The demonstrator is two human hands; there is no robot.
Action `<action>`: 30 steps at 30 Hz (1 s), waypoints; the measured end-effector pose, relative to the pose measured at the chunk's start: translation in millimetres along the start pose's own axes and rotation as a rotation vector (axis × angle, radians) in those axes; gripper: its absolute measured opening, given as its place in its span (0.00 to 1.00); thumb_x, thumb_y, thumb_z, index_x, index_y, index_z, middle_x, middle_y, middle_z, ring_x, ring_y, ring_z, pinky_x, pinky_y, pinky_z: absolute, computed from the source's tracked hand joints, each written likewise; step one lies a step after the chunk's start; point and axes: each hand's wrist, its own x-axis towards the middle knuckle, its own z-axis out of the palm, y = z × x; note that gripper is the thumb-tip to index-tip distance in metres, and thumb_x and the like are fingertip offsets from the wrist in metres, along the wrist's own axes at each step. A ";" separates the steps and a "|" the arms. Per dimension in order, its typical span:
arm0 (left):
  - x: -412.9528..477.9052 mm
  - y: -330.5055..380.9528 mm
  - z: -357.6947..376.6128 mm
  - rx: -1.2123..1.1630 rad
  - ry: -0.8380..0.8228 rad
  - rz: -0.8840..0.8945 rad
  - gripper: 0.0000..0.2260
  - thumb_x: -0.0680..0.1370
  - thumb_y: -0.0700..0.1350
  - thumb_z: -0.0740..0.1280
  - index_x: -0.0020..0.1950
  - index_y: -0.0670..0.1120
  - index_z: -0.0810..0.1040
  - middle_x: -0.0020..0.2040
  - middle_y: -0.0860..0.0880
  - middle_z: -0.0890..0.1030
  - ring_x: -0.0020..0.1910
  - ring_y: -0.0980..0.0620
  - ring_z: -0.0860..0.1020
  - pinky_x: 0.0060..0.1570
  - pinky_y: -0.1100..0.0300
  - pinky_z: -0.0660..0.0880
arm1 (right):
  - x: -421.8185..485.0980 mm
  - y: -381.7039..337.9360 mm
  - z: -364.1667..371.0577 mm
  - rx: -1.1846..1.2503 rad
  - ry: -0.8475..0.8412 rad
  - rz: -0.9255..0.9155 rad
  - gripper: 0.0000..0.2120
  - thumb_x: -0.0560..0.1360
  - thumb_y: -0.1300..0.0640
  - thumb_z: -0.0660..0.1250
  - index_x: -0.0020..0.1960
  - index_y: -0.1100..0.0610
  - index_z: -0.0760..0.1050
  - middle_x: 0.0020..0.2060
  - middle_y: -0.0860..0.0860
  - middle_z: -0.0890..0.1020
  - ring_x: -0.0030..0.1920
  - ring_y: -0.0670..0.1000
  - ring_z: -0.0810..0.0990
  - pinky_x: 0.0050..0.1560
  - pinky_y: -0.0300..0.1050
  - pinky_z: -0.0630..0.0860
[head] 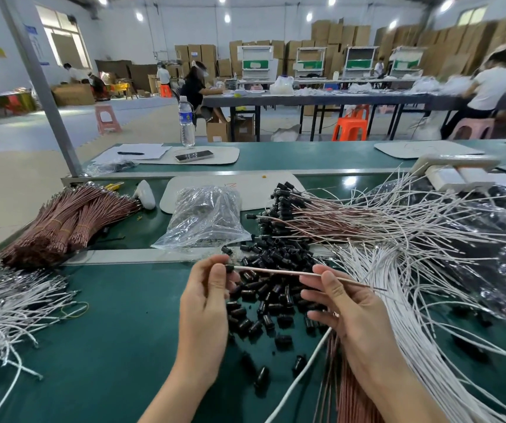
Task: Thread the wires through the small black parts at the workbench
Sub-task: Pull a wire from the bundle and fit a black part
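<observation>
Item under work: a small black part point(229, 268) is being pinched between the thumb and fingertips of the left hand point(204, 300), raised just above the green bench point(108, 337). A thin pale wire point(276, 271) is entering this part and running out to the right. The right hand point(349, 312) is pinching the wire partway along between thumb and forefinger, and the wire's far end is projecting past those fingers. How far the wire is sitting inside the part cannot be told.

Directly beneath both hands, a loose heap of black parts point(271, 293) is lying on the bench. To its right, a spread of white wires point(404, 270) is fanning across the surface, some passing under the right wrist. Beyond the heap, finished wires with black parts fitted point(288, 206) are lying in a pile. A clear plastic bag point(209, 218) is sitting just left of that pile. Banded bundles of brown wire point(62, 227) are lying at far left, with more white wire point(7, 306) in front of them. A water bottle point(186, 123) is standing at the back.
</observation>
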 end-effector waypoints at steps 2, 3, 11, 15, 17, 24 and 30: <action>3.0 3.6 -2.1 -0.026 0.004 -0.022 0.09 0.83 0.47 0.60 0.55 0.49 0.79 0.42 0.51 0.84 0.40 0.56 0.80 0.43 0.65 0.77 | -0.5 -9.6 -3.6 -0.050 -0.028 -0.030 0.11 0.76 0.49 0.68 0.54 0.47 0.86 0.51 0.54 0.88 0.50 0.54 0.87 0.38 0.41 0.83; 4.7 5.9 -1.0 -0.030 0.001 -0.033 0.09 0.83 0.46 0.59 0.54 0.48 0.79 0.42 0.51 0.84 0.40 0.56 0.80 0.43 0.64 0.77 | 0.8 -17.0 -4.8 -0.069 -0.044 -0.041 0.11 0.76 0.48 0.67 0.54 0.46 0.86 0.51 0.54 0.88 0.50 0.54 0.87 0.38 0.41 0.83; 90.7 58.2 72.2 0.009 -0.113 -0.050 0.09 0.86 0.49 0.58 0.57 0.48 0.77 0.44 0.51 0.83 0.40 0.56 0.79 0.42 0.62 0.78 | 98.9 -126.5 -13.4 -0.107 -0.147 -0.015 0.19 0.81 0.49 0.61 0.59 0.63 0.77 0.53 0.59 0.87 0.49 0.56 0.87 0.39 0.44 0.84; 141.3 72.7 122.5 0.147 -0.231 -0.233 0.22 0.85 0.52 0.60 0.76 0.43 0.65 0.55 0.44 0.81 0.42 0.52 0.79 0.43 0.57 0.80 | 135.3 -143.9 -23.1 -0.305 -0.146 0.206 0.24 0.80 0.49 0.65 0.65 0.68 0.69 0.49 0.64 0.86 0.48 0.59 0.87 0.39 0.45 0.85; 138.4 60.1 126.2 0.230 -0.292 -0.330 0.25 0.85 0.53 0.60 0.78 0.43 0.60 0.57 0.42 0.80 0.42 0.50 0.79 0.47 0.52 0.81 | 127.3 -123.8 -35.2 -0.458 -0.118 0.243 0.22 0.82 0.50 0.63 0.64 0.68 0.73 0.48 0.60 0.87 0.47 0.56 0.87 0.40 0.43 0.84; 72.2 22.5 75.9 0.664 -0.756 -0.270 0.12 0.84 0.54 0.60 0.59 0.49 0.76 0.47 0.52 0.83 0.37 0.57 0.81 0.38 0.60 0.79 | 63.6 -67.5 -82.5 -0.489 -0.008 0.127 0.11 0.83 0.53 0.63 0.63 0.53 0.77 0.46 0.49 0.88 0.44 0.51 0.87 0.36 0.40 0.82; 32.9 57.7 68.2 0.946 -1.118 -0.140 0.17 0.84 0.54 0.61 0.54 0.42 0.81 0.48 0.45 0.85 0.34 0.52 0.81 0.37 0.57 0.81 | 42.6 -53.1 -72.5 -0.526 0.058 0.070 0.09 0.84 0.56 0.61 0.61 0.52 0.77 0.45 0.49 0.87 0.41 0.47 0.85 0.34 0.38 0.79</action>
